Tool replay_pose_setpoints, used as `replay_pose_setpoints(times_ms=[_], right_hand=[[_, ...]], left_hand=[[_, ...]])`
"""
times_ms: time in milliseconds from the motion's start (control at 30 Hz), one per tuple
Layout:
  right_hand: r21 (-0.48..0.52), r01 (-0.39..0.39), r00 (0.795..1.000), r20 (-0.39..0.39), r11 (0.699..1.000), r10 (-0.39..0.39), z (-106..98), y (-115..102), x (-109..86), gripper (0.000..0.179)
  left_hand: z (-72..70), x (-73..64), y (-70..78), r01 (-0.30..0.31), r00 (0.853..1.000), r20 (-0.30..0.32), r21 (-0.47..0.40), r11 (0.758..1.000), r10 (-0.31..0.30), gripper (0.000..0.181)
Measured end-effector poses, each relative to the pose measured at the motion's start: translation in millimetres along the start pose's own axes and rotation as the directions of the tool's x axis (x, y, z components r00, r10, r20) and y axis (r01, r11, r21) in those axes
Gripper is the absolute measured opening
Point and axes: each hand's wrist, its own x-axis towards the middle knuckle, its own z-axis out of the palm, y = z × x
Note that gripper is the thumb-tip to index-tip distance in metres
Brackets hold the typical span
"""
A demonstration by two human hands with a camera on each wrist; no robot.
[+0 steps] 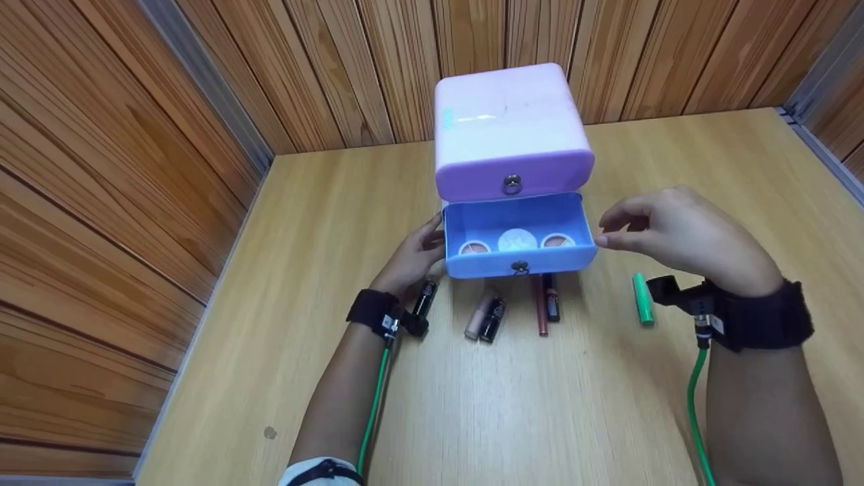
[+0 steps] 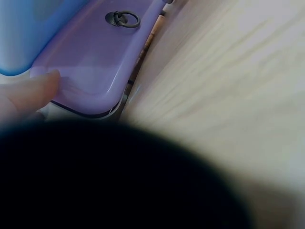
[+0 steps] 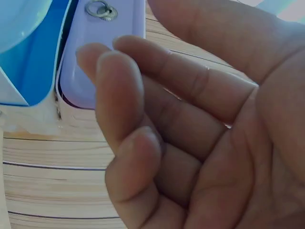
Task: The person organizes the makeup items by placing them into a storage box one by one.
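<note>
A small pink chest (image 1: pixel 506 121) of drawers stands at the back of the table. Its blue drawer (image 1: pixel 482 265) is pulled out and holds several round items, among them a white disc (image 1: pixel 517 240) and a pinkish one (image 1: pixel 474 248). My left hand (image 1: pixel 413 253) rests at the chest's left side, partly hidden by the drawer; in the left wrist view the thumb touches a purple drawer front (image 2: pixel 95 62) with a ring pull. By the drawer's right front corner, my right hand (image 1: pixel 682 233) hovers with loosely bent fingers, holding nothing.
In front of the chest lie a black tube (image 1: pixel 425 298), two small bottles (image 1: pixel 491 320), a reddish pencil (image 1: pixel 541 314) and a dark tube (image 1: pixel 551 304). A green tube (image 1: pixel 642 300) lies below my right hand. Wooden panels (image 1: pixel 364 67) border the table.
</note>
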Motion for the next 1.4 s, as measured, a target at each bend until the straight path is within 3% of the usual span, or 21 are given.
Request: replay_pose_setpoints(times_ms=[167, 233, 367, 433, 500, 567, 700, 767, 1000, 1067, 1233, 1300, 1400], right_hand=[[-0.038, -0.011, 1.0, -0.001, 0.999, 0.011, -3, 6, 4.3, 0.04], [-0.059, -0.003, 1.0, 0.015, 0.998, 0.004, -1, 8, 6.1, 0.046], [-0.08, 0.005, 0.998, 0.065, 0.997, 0.0, 3, 10, 10.1, 0.058], [-0.094, -0.011, 0.996, 0.083, 0.995, 0.018, 5, 10, 12.1, 0.061], [-0.116, -0.026, 0.995, 0.096, 0.993, 0.037, 7, 10, 13.9, 0.063], [-0.15, -0.026, 0.994, 0.105, 0.988, 0.042, 10, 12, 14.9, 0.063], [-0.204, -0.01, 0.99, 0.135, 0.979, 0.038, 16, 16, 14.3, 0.037], [-0.21, 0.007, 0.989, 0.148, 0.978, 0.024, 19, 19, 13.8, 0.028], [-0.21, 0.043, 0.983, 0.183, 0.977, -0.004, 27, 25, 22.0, 0.039], [-0.213, 0.051, 0.981, 0.193, 0.976, -0.01, 29, 26, 24.6, 0.035], [-0.21, 0.069, 0.982, 0.189, 0.975, -0.028, 35, 27, 29.3, 0.025], [-0.214, 0.076, 0.982, 0.185, 0.974, -0.036, 37, 26, 30.4, 0.023], [-0.218, 0.093, 0.981, 0.185, 0.972, -0.052, 38, 24, 31.7, 0.022]], left_hand=[[0.0, -2.0, 4.2, 0.002, 1.0, -0.005, -0.027, 1.0, -0.002, 0.066], [-1.5, -5.3, 7.5, 0.013, 1.0, 0.005, -0.084, 0.996, -0.012, 0.065], [-10.9, -14.3, 22.3, -0.033, 0.999, -0.027, -0.027, 0.999, 0.032, 0.061], [-16.9, -19.9, 35.5, -0.067, 0.996, -0.053, 0.076, 0.995, 0.071, 0.055], [-22.6, -25.8, 50.4, -0.083, 0.993, -0.058, 0.241, 0.967, 0.1, 0.042], [-26.5, -33.6, 65.3, -0.06, 0.996, -0.033, 0.398, 0.915, 0.079, 0.031], [-28.1, -52.4, 90.0, -0.002, 0.996, 0.07, 0.643, 0.766, -0.056, 0.023], [-26.5, -60.6, 100.3, -0.012, 0.987, 0.124, 0.684, 0.729, -0.1, 0.019], [-19.9, -77.7, 127.3, -0.134, 0.979, 0.202, 0.686, 0.715, -0.01, 0.006], [-16.5, -78.8, 128.2, -0.129, 0.978, 0.208, 0.707, 0.695, -0.03, 0.006], [-3.6, -69.0, 118.0, -0.079, 0.962, 0.231, 0.75, 0.656, -0.148, 0.016], [1.3, -66.8, 114.0, -0.056, 0.955, 0.231, 0.755, 0.653, -0.185, 0.02], [5.2, -67.1, 111.7, -0.044, 0.956, 0.222, 0.755, 0.654, -0.192, 0.024]])
